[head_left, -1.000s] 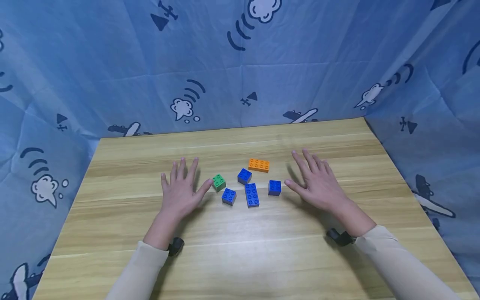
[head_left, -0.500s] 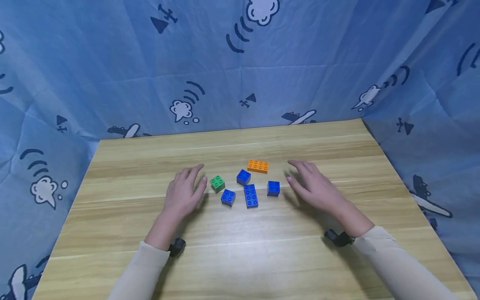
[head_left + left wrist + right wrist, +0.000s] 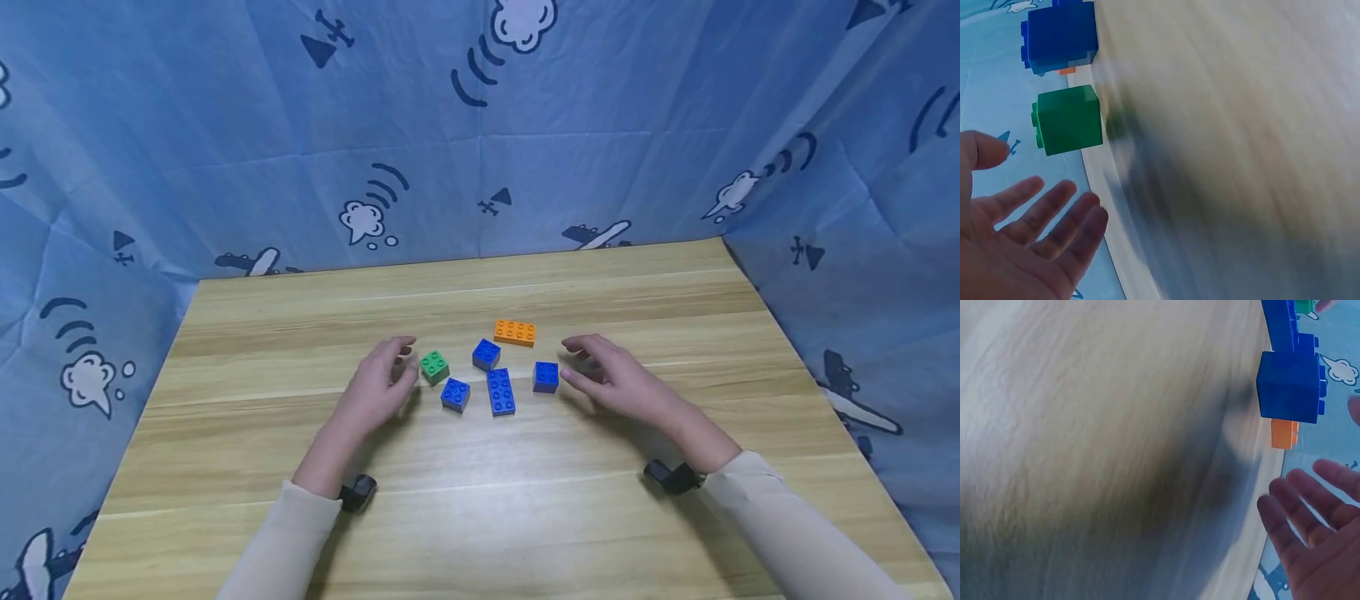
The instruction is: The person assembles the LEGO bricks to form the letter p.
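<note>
My left hand hovers just left of a small green brick, thumb and fingers apart with nothing between them. In the left wrist view the green brick stands just beyond the fingertips. On the other side, my right hand holds nothing, its thumb tip right at the side of a small square blue brick. That brick shows ahead of the relaxed fingers in the right wrist view. Between the hands lie two more small blue bricks, one nearer and one farther, and a long blue brick.
A long orange brick lies behind the blue ones. The wooden table ends at a blue patterned cloth that rises at the back and both sides. Each wrist wears a black camera, such as the left one.
Both hands have drawn in their spread fingers and lowered them toward the bricks. The left fingertips have come close to the green brick, the right thumb to the blue one. The bricks have stayed put.
</note>
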{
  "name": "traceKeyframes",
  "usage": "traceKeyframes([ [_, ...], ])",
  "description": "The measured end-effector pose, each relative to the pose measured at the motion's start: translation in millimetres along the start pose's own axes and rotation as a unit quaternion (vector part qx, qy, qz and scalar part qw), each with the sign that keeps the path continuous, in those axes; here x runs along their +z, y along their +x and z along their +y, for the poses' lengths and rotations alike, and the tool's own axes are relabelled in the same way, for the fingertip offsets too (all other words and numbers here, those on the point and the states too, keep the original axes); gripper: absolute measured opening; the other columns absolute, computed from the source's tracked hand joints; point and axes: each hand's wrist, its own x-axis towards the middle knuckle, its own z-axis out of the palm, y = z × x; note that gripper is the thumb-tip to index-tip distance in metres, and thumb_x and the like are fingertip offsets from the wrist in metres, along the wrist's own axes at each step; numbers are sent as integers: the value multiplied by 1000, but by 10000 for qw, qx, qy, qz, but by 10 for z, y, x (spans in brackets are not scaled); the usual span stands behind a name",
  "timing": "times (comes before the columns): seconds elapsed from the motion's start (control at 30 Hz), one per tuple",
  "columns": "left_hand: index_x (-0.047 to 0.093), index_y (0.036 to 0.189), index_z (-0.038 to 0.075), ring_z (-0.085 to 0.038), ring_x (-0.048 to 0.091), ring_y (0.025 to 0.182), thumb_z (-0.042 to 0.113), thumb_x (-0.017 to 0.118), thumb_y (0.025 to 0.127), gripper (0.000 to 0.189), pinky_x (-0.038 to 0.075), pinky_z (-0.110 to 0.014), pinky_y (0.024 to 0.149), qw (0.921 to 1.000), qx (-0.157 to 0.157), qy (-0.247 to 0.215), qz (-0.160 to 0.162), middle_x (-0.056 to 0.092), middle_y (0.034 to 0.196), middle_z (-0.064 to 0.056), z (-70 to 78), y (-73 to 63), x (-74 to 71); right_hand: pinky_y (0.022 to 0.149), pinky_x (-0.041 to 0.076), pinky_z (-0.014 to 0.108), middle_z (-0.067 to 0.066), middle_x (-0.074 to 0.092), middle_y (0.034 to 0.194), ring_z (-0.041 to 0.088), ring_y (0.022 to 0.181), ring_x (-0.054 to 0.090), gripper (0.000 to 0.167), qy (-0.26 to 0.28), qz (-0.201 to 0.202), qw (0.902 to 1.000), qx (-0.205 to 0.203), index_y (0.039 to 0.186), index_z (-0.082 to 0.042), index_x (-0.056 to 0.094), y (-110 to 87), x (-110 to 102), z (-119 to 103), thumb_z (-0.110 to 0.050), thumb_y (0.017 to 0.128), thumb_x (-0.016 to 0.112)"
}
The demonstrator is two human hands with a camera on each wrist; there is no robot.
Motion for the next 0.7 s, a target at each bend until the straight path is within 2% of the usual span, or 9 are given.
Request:
traceKeyframes([
  [0.2, 47, 151, 2, -41, 58, 135, 18, 69, 98, 60, 49, -55, 119, 9986, -52, -278, -452, 59, 146, -22, 6, 23, -48, 108, 58, 53, 13, 64, 143, 31, 127, 64, 65, 277, -179, 9994, -136, 146, -5, 54, 38, 34, 22, -36, 95, 79],
  [0.37, 49, 149, 2, -40, 60, 134, 18, 79, 93, 65, 51, -54, 118, 9973, 33, -363, -631, 60, 145, -21, -12, 60, -40, 108, 59, 53, 12, 65, 142, 30, 127, 65, 66, 386, -270, 9988, -141, 146, -6, 54, 56, 50, 25, -35, 93, 81],
  [0.5, 52, 147, 3, -38, 61, 134, 20, 82, 91, 66, 51, -52, 117, 9968, 31, -407, -686, 62, 144, -19, -12, 79, 7, 108, 59, 53, 13, 66, 141, 31, 126, 65, 65, 431, -343, 9984, -162, 145, -6, 55, 74, 64, -1, -35, 93, 81],
  [0.7, 56, 143, 1, -38, 62, 133, 18, 81, 92, 60, 52, -51, 116, 9974, 140, -371, -597, 63, 143, -18, 4, 101, 71, 109, 57, 54, 13, 67, 139, 31, 124, 66, 62, 398, -371, 9981, -301, 141, -4, 58, 97, 101, -26, -32, 92, 82],
])
